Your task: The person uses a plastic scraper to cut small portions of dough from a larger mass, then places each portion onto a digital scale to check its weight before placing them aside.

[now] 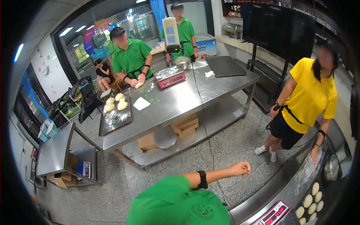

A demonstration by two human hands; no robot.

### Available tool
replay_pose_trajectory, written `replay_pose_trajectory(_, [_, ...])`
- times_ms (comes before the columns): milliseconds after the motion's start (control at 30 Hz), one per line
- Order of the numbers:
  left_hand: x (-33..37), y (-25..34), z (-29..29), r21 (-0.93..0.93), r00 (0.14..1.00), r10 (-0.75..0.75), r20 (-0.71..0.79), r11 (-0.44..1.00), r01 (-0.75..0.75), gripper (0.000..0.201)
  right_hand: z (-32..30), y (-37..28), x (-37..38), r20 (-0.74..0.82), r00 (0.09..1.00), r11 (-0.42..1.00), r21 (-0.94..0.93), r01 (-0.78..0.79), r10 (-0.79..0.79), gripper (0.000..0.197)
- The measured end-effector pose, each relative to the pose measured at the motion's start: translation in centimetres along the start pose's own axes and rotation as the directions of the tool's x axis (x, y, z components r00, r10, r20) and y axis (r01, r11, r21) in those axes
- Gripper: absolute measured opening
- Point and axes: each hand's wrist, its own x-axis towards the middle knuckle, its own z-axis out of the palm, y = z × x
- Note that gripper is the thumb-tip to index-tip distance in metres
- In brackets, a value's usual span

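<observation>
My left hand (240,169) hangs over the floor at the lower middle, its fingers curled in a loose fist with nothing seen in them. A black band circles that forearm, below a green sleeve. My right hand is out of view. Toward the lower right, closest to me, is a red digital scale (276,213) on a floured metal bench (298,183). Beside it, several pale dough pieces (308,201) lie on a dark tray. A person in yellow (313,95) rests one hand on the bench.
A long steel table (176,101) stands across the room, with a red scale (171,79), a metal bowl (183,63) and trays on it. One person in green (131,56) handles dough there; another stands behind. A black cable (204,120) runs down past the table.
</observation>
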Motion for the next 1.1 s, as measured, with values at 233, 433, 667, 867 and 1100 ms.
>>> replay_pose_trajectory(233, [0.5, 0.8, 0.3, -0.002, 0.998, -0.066, 0.017, 0.998, 0.066, 0.012, 1.3, -1.9, -0.5, 0.031, 0.999, 0.995, 0.095, -0.021, 0.018, 0.033])
replay_pose_trajectory(433, [0.6, 0.8, -0.3, 0.051, 0.996, -0.066, 0.061, 0.997, 0.063, 0.015, 2.0, -2.8, -1.0, 0.049, 0.998, 0.989, 0.141, -0.035, 0.028, 0.033])
replay_pose_trajectory(667, [1.1, 2.7, -0.8, 0.073, 0.985, -0.048, 0.164, 0.997, 0.036, 0.015, 2.6, -3.5, -1.3, 0.073, 0.996, 0.981, 0.188, -0.054, 0.04, 0.032])
replay_pose_trajectory(867, [2.1, 3.0, -0.3, 0.098, 0.993, 0.069, 0.095, 0.992, -0.078, 0.012, 3.1, -3.8, -1.6, 0.09, 0.995, 0.972, 0.224, -0.064, 0.045, 0.031])
replay_pose_trajectory(1100, [2.1, 4.7, -0.6, 0.367, 0.996, 0.046, 0.077, 0.928, -0.072, 0.02, 3.6, -3.9, -1.5, 0.103, 0.993, 0.963, 0.257, -0.08, 0.055, 0.031])
